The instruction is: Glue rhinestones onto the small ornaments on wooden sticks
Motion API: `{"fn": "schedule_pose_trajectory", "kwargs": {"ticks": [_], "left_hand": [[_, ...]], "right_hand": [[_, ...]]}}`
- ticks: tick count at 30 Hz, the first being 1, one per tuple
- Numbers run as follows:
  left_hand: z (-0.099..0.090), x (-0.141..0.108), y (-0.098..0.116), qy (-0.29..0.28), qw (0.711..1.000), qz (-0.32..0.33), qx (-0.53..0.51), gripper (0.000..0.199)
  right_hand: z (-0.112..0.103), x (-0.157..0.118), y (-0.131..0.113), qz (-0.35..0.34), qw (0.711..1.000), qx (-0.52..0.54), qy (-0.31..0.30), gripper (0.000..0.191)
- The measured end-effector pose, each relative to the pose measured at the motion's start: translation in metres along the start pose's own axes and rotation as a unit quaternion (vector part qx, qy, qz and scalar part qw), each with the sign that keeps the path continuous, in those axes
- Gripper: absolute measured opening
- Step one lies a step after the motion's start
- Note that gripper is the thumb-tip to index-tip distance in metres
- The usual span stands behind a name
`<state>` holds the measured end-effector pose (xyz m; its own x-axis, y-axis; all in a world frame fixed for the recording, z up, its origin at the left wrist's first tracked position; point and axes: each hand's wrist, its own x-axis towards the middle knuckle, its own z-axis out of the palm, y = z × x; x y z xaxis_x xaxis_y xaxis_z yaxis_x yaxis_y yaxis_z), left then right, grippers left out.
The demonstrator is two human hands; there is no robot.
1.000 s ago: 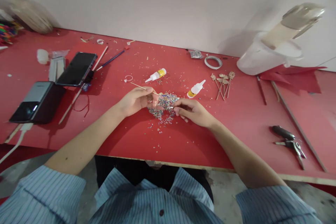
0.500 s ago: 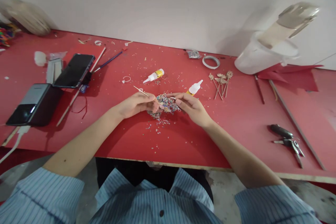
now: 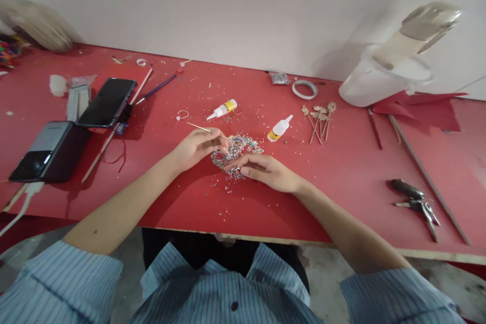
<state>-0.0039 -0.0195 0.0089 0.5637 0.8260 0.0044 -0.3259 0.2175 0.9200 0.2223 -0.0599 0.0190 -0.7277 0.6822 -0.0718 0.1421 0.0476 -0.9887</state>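
Note:
My left hand [image 3: 195, 149] is closed on a thin wooden stick [image 3: 195, 125], whose one end points up and left past the thumb. The stick's other end reaches over a pile of small glittering chips [image 3: 248, 145] on the red table. My right hand [image 3: 268, 169] lies low over the near side of the pile, thumb and forefinger pinched. A small shiny, dark-and-white bit shows at those fingertips, too small to name. Behind the pile are two small white bottles with yellow labels, one [image 3: 224, 110] above my left hand and one [image 3: 280, 128] above my right hand.
Several wooden sticks with leaf-shaped tops [image 3: 321, 116] and a tape roll [image 3: 305, 89] lie at the back right. A white bucket [image 3: 360, 81] stands behind them; keys [image 3: 419, 206] lie at the right. A phone [image 3: 108, 101] and a black device [image 3: 49, 152] are at the left.
My right hand has moved left and toward me, from the right edge of the pile to its near side. My left hand has shifted slightly left, still holding the stick.

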Motion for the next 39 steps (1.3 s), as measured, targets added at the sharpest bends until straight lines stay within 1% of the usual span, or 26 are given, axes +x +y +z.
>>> {"fn": "schedule_pose_trajectory", "kwargs": {"ticks": [1,3,5,7,9,11,12,13,15,17,19,20,22,27,31,33,36,39], "left_hand": [[0.0,0.0,-0.001,-0.007,1.0,-0.01,-0.002,0.029],[-0.001,0.0,-0.003,-0.02,0.999,-0.029,-0.013,0.027],[-0.003,0.0,-0.005,-0.032,0.998,-0.046,-0.031,0.024],[-0.004,0.0,-0.006,-0.041,0.996,-0.064,-0.048,0.024],[-0.002,0.0,-0.004,-0.048,0.994,-0.084,-0.055,0.026],[0.0,0.0,-0.002,-0.045,0.994,-0.085,-0.053,0.027],[0.001,0.0,-0.001,-0.04,0.995,-0.075,-0.05,0.028],[0.002,0.001,-0.001,-0.028,0.997,-0.058,-0.048,0.028],[0.002,0.002,0.0,0.009,0.999,-0.018,-0.047,0.029],[0.001,0.003,0.0,0.048,0.998,0.014,-0.048,0.03],[-0.001,0.005,-0.002,0.072,0.996,0.034,-0.049,0.031],[-0.002,0.006,-0.003,0.075,0.995,0.038,-0.049,0.031],[-0.002,0.006,-0.005,0.072,0.996,0.036,-0.049,0.03],[0.001,0.003,-0.006,0.024,0.999,-0.008,-0.028,0.028],[0.004,0.0,-0.001,0.0,0.999,-0.029,-0.024,0.027],[0.003,0.0,0.002,-0.007,0.999,-0.03,-0.022,0.029],[0.0,-0.001,0.004,0.006,0.999,-0.028,-0.029,0.03],[-0.002,-0.001,0.003,-0.004,0.998,-0.045,-0.042,0.029]], "right_hand": [[0.0,-0.001,0.0,0.004,1.0,0.0,-0.004,0.021],[-0.001,-0.001,0.002,0.009,0.999,0.028,0.015,0.019],[-0.004,0.0,0.005,0.002,0.995,0.079,0.067,0.018],[-0.009,0.002,0.008,-0.024,0.985,0.095,0.143,0.021],[-0.012,0.005,0.011,-0.029,0.975,0.046,0.215,0.022],[-0.014,0.009,0.014,-0.027,0.969,0.001,0.247,0.023],[-0.014,0.011,0.015,-0.025,0.97,-0.005,0.24,0.024],[-0.014,0.013,0.017,-0.024,0.975,-0.007,0.219,0.024],[-0.011,0.014,0.018,-0.024,0.984,-0.006,0.179,0.025],[-0.009,0.013,0.016,-0.007,0.991,-0.029,0.127,0.025],[-0.007,0.01,0.012,-0.005,0.996,-0.04,0.075,0.026],[-0.006,0.008,0.009,-0.009,0.997,-0.042,0.06,0.026],[-0.006,0.004,0.005,-0.013,0.998,-0.028,0.048,0.026],[-0.007,-0.002,0.001,-0.002,0.999,0.036,0.022,0.024],[-0.007,-0.003,0.0,0.023,0.998,0.055,-0.008,0.024],[-0.007,-0.002,0.001,0.034,0.998,0.044,0.005,0.025],[-0.01,0.0,0.006,0.021,0.996,0.034,0.077,0.025],[-0.014,0.002,0.01,0.013,0.988,0.073,0.133,0.025]]}}
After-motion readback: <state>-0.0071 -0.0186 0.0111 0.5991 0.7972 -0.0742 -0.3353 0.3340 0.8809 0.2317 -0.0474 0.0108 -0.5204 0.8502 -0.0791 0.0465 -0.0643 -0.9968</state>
